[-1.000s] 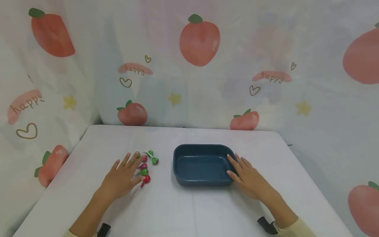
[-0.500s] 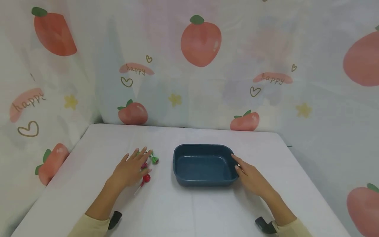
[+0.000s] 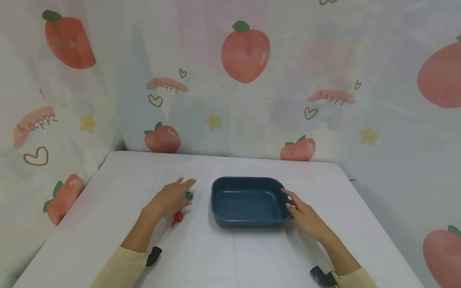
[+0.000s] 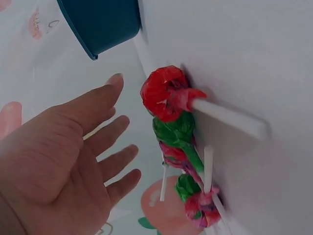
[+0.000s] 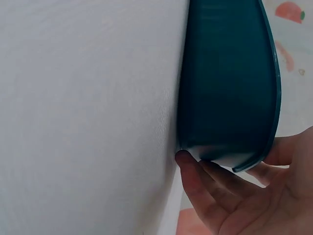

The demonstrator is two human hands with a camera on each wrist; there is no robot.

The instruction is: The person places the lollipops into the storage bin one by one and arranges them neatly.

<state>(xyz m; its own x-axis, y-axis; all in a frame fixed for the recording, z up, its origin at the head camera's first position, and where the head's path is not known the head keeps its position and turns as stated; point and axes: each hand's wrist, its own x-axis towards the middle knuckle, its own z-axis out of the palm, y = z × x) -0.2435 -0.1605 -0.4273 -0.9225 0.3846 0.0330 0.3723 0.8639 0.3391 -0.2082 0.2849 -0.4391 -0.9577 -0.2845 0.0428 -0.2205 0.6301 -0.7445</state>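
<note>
In the head view my left hand (image 3: 169,198) hovers over a small group of lollipops at the left-centre of the table, its fingers spread and holding nothing. A red lollipop (image 3: 178,217) and a green one (image 3: 189,195) show past it; the hand hides the others. The left wrist view shows several wrapped lollipops, a red one (image 4: 164,94) nearest and a green one (image 4: 175,129) beside it, apart from the fingers. On the right, my right hand (image 3: 306,218) grips the right end of a dark blue rectangular dish (image 3: 248,223), fingers low against its end wall and near its rim.
A white cloth covers the table (image 3: 223,260). Behind and beside it hangs a pale curtain (image 3: 201,48) printed with peaches. Dark wrist-worn devices sit at the left cuff (image 3: 154,256) and right cuff (image 3: 322,276).
My left hand has moved right and slightly forward over the lollipops. The right hand has shifted from over the dish's right rim to its outer end. The dish has barely moved.
</note>
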